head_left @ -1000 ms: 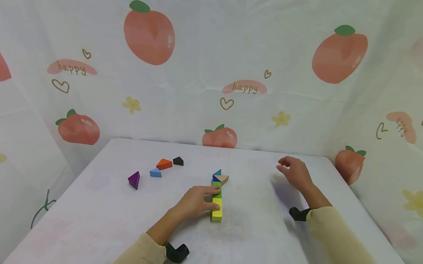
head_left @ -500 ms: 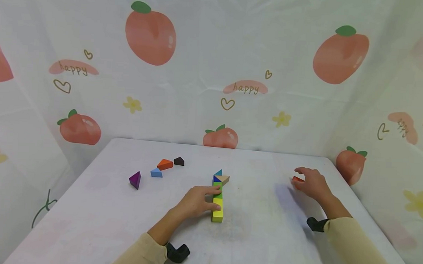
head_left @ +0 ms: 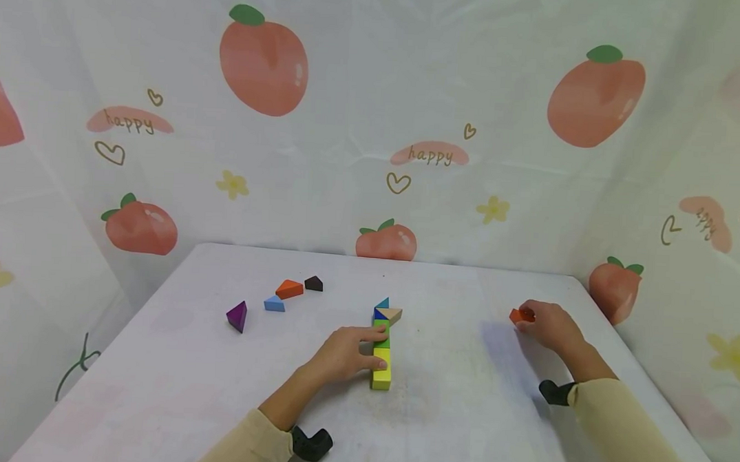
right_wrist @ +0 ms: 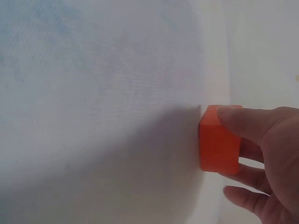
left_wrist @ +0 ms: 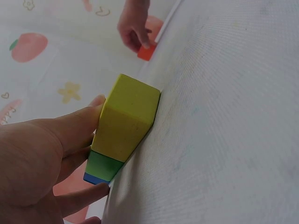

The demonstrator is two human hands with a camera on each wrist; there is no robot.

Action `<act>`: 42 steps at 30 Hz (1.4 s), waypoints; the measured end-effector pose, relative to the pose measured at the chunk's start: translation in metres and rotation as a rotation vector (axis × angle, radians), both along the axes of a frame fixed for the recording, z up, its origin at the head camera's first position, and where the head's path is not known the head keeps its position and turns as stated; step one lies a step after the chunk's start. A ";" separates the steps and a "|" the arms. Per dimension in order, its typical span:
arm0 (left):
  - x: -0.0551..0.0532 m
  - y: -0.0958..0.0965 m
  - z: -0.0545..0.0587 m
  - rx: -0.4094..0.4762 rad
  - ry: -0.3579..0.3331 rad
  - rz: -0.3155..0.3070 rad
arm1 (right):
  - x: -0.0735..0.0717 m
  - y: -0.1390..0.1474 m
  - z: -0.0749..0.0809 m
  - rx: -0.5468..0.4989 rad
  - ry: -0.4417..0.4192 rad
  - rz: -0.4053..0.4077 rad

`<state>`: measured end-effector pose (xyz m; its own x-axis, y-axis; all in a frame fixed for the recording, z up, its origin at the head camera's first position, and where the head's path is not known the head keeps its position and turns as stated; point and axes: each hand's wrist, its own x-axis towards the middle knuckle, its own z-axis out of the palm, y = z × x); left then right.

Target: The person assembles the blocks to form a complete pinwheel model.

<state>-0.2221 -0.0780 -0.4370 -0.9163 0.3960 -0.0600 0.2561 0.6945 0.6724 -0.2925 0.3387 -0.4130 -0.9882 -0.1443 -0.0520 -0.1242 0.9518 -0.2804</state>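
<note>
In the head view my left hand (head_left: 342,354) rests on a row of blocks at the middle of the table, its thumb on the yellow block (head_left: 381,377) and a finger over the green block (head_left: 382,335). Beyond these, at the row's far end, lie a dark blue triangle, a light blue triangle (head_left: 383,303) and a tan triangular block (head_left: 392,314). Far to the right, my right hand (head_left: 552,326) pinches an orange block (right_wrist: 219,144) between thumb and fingers, at table level. The hand hides part of this block in the head view.
On the left of the white table (head_left: 171,388) lie a purple triangular block (head_left: 237,317), a light blue triangle (head_left: 274,303), an orange block (head_left: 289,289) and a black block (head_left: 314,284). A fruit-printed cloth (head_left: 323,160) hangs behind the table and at its sides.
My right hand has moved right and down to the orange block at the right, and its fingers have closed on it. The left hand stays on the row of blocks.
</note>
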 end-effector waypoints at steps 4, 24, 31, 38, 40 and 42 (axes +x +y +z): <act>0.000 0.001 0.001 0.000 0.001 0.002 | -0.002 -0.002 0.002 -0.001 0.005 0.025; 0.002 0.000 0.000 0.000 -0.007 0.015 | -0.026 -0.050 0.005 -0.031 0.155 0.053; 0.001 0.000 -0.001 0.001 -0.008 0.013 | -0.034 -0.075 0.009 -0.063 0.219 0.074; 0.001 0.000 0.001 0.000 -0.010 0.012 | -0.041 -0.103 0.011 -0.078 0.247 0.092; 0.001 0.000 0.001 -0.003 -0.007 0.012 | -0.044 -0.111 0.010 -0.060 0.261 0.108; 0.001 0.000 0.001 -0.005 -0.006 0.011 | -0.048 -0.118 0.008 -0.038 0.277 0.128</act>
<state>-0.2210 -0.0778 -0.4358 -0.9203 0.3853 -0.0673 0.2443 0.7007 0.6703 -0.3402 0.2204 -0.4050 -0.9375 -0.2655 0.2248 -0.3195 0.9129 -0.2540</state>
